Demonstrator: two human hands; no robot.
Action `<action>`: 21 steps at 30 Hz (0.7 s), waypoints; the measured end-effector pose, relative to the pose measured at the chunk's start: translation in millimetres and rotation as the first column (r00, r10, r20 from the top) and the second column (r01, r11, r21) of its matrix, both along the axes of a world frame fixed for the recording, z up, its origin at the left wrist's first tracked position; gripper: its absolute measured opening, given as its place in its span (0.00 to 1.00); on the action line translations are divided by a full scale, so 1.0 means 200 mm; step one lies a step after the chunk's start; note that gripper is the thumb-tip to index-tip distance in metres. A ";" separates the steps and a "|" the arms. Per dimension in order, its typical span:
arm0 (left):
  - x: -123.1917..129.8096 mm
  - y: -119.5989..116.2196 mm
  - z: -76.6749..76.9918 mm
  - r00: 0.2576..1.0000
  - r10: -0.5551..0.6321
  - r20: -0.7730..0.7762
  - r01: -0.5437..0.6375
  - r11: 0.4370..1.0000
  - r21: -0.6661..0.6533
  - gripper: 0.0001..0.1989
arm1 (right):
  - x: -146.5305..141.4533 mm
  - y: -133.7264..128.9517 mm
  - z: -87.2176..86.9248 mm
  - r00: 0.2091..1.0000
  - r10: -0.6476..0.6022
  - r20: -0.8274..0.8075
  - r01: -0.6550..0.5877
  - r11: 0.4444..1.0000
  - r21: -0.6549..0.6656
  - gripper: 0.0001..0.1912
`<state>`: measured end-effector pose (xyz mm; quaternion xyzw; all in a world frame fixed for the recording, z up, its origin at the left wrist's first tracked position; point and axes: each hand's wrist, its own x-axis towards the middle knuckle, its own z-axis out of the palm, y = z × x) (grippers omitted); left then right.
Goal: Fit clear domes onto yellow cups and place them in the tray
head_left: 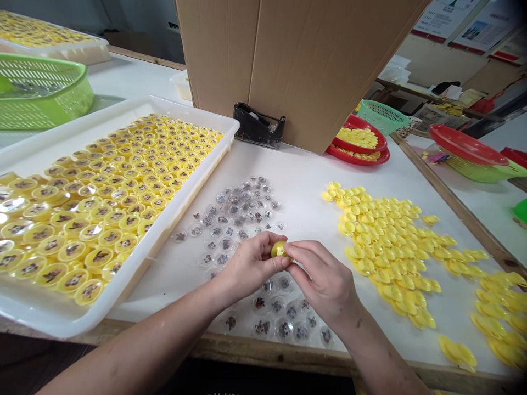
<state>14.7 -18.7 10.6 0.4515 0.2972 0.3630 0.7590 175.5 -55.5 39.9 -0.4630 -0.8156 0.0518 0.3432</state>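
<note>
Lying in a large, shallow, rectangular tray of white plastic (45,317), many round yellow plastic cups (101,256) show small dark pictures on their glossy faces. Just right of the tray, on the white surface (296,181), spread clear, round plastic pieces with dark animal-like pictures (285,329); some lie flat and apart, others crowd together towards the tray's far end.

Above these clear rounds, to the right of the tray's near half, the person's left hand (249,260) pinches one small, rounded, glossy yellow plastic piece (280,249) between thumb and curled forefinger. The step in hand seems to be fine fingertip work on that single piece. To do it well, the left grip should steady the piece without squeezing it out of shape, while the other side gives light, even pressure around the edge and leaves the face unsmudged. Working low over the surface seems wise, since a dropped piece would not fall far.

The left forearm slants in past the tray's near right corner, its wrist nearly straight. Farther right of the tray, the right hand (325,277) reaches back towards it, fingers together and thumb beneath, its narrow grip closed on the same piece. Farthest from the tray, loose yellow plastic pieces with rounded ends (387,247) lie overlapping in a wide spread.
</note>
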 end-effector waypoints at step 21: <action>0.01 0.03 0.01 0.836 0.233 -0.497 -0.033 0.925 0.378 0.06 | 0.06 0.04 -0.16 0.778 -0.323 -0.538 -0.058 0.817 -0.574 0.12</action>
